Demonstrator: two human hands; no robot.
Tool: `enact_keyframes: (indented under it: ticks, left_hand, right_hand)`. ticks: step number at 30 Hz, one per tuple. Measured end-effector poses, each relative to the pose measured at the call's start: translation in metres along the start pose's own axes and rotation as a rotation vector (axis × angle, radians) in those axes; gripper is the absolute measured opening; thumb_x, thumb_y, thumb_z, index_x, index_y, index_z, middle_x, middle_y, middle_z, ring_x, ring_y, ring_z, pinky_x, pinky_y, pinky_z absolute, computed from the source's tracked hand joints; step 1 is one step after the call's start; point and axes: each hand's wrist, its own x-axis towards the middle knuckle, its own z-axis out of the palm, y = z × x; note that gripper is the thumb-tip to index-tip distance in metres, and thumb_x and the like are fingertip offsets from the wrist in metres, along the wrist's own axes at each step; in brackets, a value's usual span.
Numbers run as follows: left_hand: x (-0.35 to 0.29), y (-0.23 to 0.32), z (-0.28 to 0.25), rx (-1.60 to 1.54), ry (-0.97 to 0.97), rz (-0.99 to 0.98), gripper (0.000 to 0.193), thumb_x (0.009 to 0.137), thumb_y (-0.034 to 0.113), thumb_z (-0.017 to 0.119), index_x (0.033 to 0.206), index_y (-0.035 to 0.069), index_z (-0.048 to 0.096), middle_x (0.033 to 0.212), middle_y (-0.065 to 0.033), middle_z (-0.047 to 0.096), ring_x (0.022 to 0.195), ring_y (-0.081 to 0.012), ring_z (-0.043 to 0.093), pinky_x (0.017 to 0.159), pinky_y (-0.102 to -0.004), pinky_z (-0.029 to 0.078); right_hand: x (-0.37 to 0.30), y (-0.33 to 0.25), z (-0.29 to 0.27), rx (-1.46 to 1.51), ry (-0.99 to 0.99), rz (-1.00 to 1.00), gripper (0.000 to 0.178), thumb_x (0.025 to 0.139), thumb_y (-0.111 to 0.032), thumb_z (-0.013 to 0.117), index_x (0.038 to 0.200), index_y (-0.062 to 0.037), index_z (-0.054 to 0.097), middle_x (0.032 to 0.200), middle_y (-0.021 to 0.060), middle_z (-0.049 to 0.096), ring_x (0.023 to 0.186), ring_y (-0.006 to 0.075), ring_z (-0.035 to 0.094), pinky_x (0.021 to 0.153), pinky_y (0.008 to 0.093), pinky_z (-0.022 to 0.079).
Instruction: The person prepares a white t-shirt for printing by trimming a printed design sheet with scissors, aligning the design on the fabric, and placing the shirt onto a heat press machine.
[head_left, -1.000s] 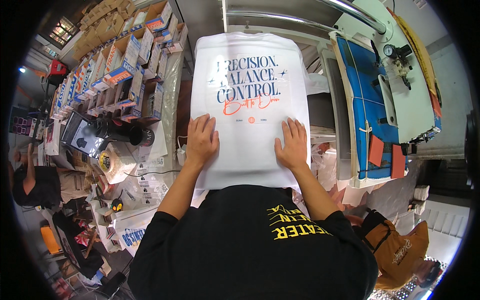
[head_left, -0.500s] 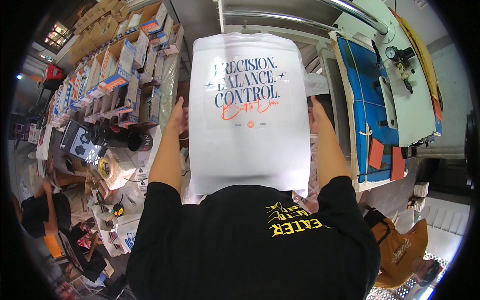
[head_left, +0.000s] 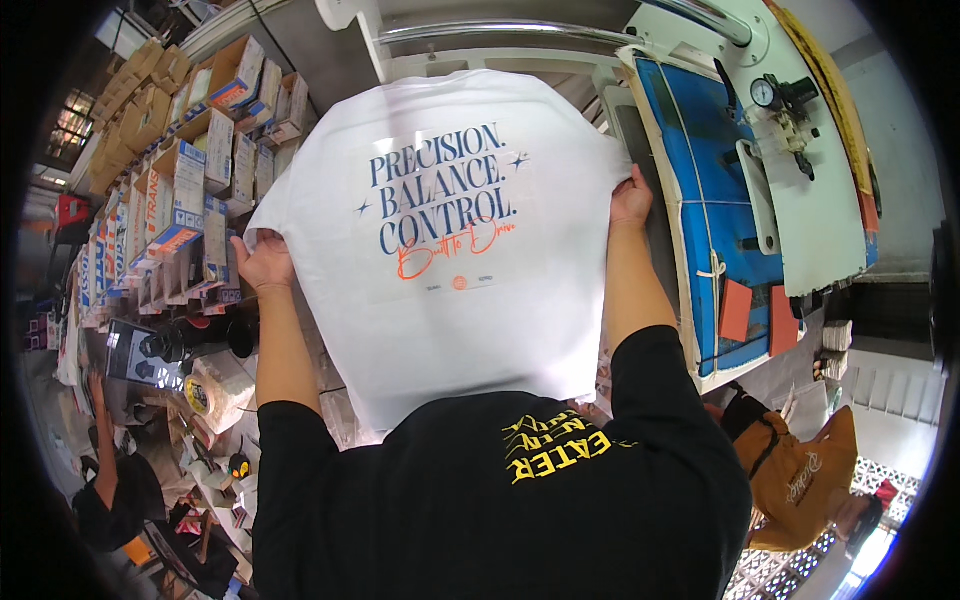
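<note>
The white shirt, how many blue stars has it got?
2. One star is left of the middle big word, the other star right of it, higher up. Any on the shirt's underside are hidden.

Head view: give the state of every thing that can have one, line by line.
white shirt, spread out, print facing up
left hand, at a sleeve, fingers partly hidden
right hand, at the other sleeve, grip unclear
screen, lit
cartons, open-topped
white cord, knotted across the blue pad
pressure gauge, reading too small to tell
</note>
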Motion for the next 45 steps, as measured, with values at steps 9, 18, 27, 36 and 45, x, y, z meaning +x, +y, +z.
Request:
enact_keyframes:
  ticks: [9, 18, 27, 36, 45]
  left_hand:
    - [-0.001, 0.011, 0.008, -0.076, 0.097, 0.099, 0.062, 0.086, 0.056, 0.062, 0.106, -0.002, 0.061, 0.112, -0.0155, 0.066, 0.107, -0.03, 0.059, 0.101, -0.0409, 0.042]
    - [-0.139, -0.08, 0.077, 2.02, -0.188, 0.678, 0.028, 0.082, 0.008, 0.064, 0.11, 0.002, 0.064, 0.116, -0.0166, 0.061, 0.109, -0.0361, 0.058, 0.101, -0.0496, 0.042]
    - [-0.196, -0.128, 0.105, 2.275, -0.351, 0.664, 0.033, 0.078, 0.011, 0.066, 0.11, 0.003, 0.064, 0.119, -0.0143, 0.059, 0.118, -0.0324, 0.052, 0.106, -0.0536, 0.036]
    - [-0.198, -0.136, 0.098, 2.254, -0.361, 0.716, 0.033, 0.078, 0.01, 0.064, 0.11, 0.003, 0.062, 0.119, -0.0146, 0.059, 0.116, -0.033, 0.052, 0.105, -0.0543, 0.035]
    - [-0.204, -0.137, 0.089, 2.309, -0.324, 0.741, 0.032, 0.08, 0.012, 0.064, 0.112, 0.004, 0.062, 0.12, -0.012, 0.059, 0.117, -0.0314, 0.053, 0.104, -0.0536, 0.037]
  right_hand:
    - [0.011, -0.008, -0.013, -0.004, -0.112, 0.179, 0.042, 0.097, -0.026, 0.048, 0.127, 0.0022, 0.054, 0.129, 0.0166, 0.061, 0.122, 0.0347, 0.055, 0.108, 0.0493, 0.04]
    - [-0.193, 0.01, -0.012, -1.872, -0.622, -0.965, 0.043, 0.08, -0.015, 0.07, 0.119, 0.0005, 0.06, 0.125, 0.0201, 0.059, 0.12, 0.0389, 0.051, 0.105, 0.0482, 0.039]
    - [-0.278, 0.011, 0.001, -1.788, -0.599, -1.064, 0.041, 0.08, -0.013, 0.069, 0.119, -0.0029, 0.062, 0.133, 0.0187, 0.054, 0.124, 0.039, 0.049, 0.106, 0.0501, 0.039]
    - [-0.242, -0.293, -0.005, -1.781, 0.74, -1.34, 0.027, 0.09, -0.03, 0.064, 0.096, -0.0036, 0.07, 0.092, 0.011, 0.07, 0.085, 0.0298, 0.066, 0.079, 0.04, 0.051]
    - [-0.267, -0.118, 0.014, -1.821, -0.212, -0.973, 0.028, 0.084, -0.026, 0.072, 0.102, -0.0047, 0.07, 0.105, 0.0142, 0.068, 0.1, 0.0294, 0.063, 0.091, 0.0389, 0.048]
